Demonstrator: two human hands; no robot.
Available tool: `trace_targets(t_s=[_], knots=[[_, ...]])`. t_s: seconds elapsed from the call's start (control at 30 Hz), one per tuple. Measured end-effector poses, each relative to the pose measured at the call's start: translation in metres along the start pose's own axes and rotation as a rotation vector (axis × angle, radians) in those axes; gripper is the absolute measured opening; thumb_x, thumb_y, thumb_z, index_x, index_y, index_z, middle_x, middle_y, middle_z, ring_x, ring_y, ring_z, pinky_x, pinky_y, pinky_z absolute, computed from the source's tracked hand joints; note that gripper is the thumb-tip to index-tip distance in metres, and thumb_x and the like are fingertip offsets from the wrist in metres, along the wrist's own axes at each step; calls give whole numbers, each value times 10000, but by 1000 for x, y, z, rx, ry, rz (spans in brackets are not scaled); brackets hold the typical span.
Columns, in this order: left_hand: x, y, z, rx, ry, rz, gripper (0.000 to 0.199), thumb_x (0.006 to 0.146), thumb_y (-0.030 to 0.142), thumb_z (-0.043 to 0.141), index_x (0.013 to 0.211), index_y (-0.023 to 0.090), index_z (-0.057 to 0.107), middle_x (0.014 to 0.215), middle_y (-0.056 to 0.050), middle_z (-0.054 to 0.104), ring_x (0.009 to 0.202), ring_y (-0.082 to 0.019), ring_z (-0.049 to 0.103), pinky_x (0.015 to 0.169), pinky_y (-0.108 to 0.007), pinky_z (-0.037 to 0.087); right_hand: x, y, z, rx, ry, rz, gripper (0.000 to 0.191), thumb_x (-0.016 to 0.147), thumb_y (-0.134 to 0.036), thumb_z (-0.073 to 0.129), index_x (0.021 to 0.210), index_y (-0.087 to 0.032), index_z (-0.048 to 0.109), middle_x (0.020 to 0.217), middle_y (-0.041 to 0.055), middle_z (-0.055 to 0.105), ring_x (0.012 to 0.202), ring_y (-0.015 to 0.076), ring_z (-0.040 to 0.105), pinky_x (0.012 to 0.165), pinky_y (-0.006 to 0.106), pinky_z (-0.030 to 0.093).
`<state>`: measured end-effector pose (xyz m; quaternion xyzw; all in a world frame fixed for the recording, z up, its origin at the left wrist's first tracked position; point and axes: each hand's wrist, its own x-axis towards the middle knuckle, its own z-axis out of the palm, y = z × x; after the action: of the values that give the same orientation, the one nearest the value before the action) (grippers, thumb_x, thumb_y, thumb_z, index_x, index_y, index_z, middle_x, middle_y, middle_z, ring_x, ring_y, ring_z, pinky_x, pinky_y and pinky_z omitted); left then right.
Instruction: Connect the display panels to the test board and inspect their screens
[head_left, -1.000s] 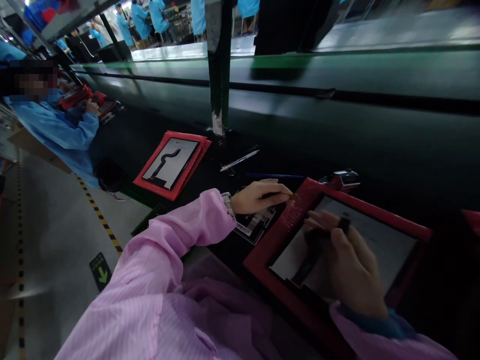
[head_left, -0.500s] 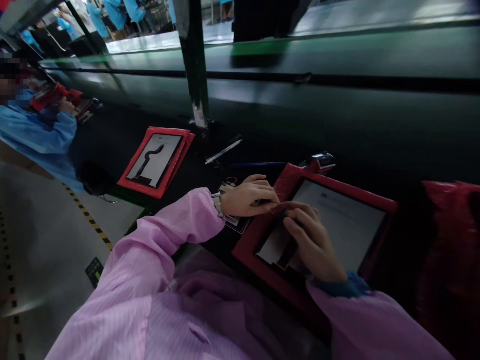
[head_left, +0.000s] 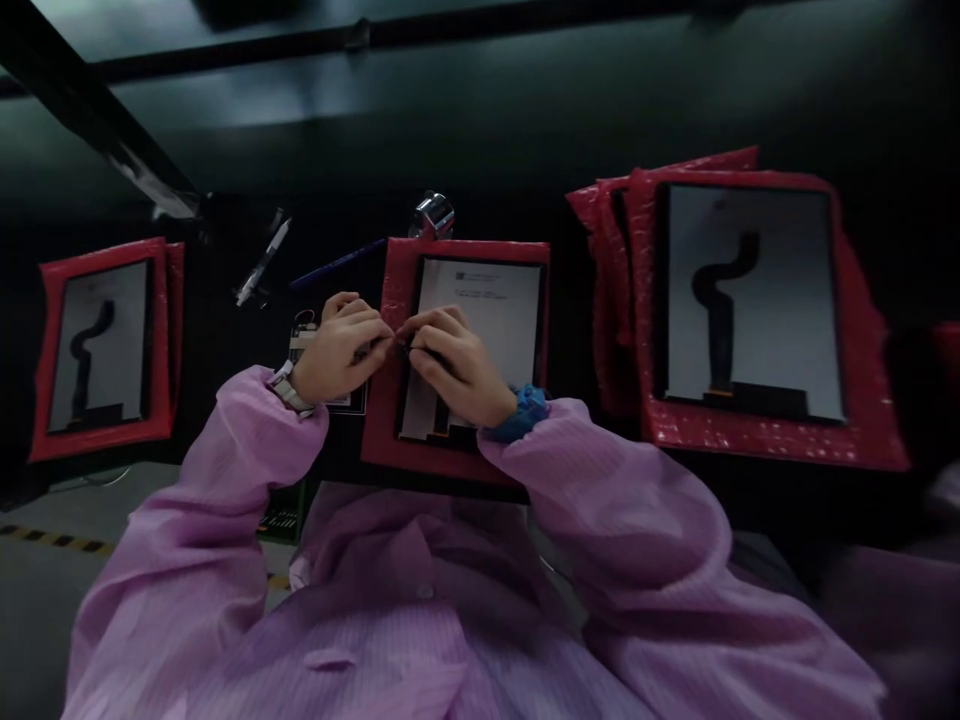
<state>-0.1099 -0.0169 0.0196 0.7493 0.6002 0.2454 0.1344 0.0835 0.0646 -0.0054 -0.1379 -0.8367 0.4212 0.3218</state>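
1. Main thing here: a red-framed display panel (head_left: 465, 250) sits flat on the dark counter (head_left: 225, 330), right in front of the person. Its pale screen has a small printed label near the top, and a dark stepped shape shows at the bottom edge.
2. The right hand (head_left: 450, 365) lies over the panel's lower left area, with its fingers (head_left: 442, 335) pressed together and curled down. They pinch a small dark strip (head_left: 409, 348) near the panel's left edge. It's too small to make out exactly what the strip is.
3. The left hand (head_left: 341, 350) comes in from beside the panel, fingers curled, and its tips reach over the red frame to touch the right fingertips at the strip. Can't tell if it's actually gripping anything.
4. Under the left hand there's a small printed card (head_left: 326, 395), just beside the frame. That wrist has a white wristband (head_left: 283, 388), and the right wrist has a blue cuff (head_left: 529, 412) poking out of a pink striped smock (head_left: 247, 470).
5. Past the panel, on the counter, are a silver pen (head_left: 262, 262), a blue rod (head_left: 337, 263) and a chrome fitting (head_left: 432, 217).
6. Off to the right sits a stack of red-framed panels (head_left: 645, 300), each with a black S-shaped ribbon. One more red-framed panel (head_left: 45, 350) lies to the left.
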Motion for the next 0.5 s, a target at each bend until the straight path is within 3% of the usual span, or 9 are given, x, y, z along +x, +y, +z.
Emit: trace_targets(t_s=[0.5], knots=[[-1, 0, 2, -28, 40, 43, 253, 964, 262, 446, 796, 194, 623, 780, 3, 669, 815, -170, 583, 1037, -417, 339, -2, 7, 3, -84, 54, -3, 187, 971, -215, 482, 785, -222, 506, 1027, 66, 665, 1010, 224, 530, 933, 425, 456]])
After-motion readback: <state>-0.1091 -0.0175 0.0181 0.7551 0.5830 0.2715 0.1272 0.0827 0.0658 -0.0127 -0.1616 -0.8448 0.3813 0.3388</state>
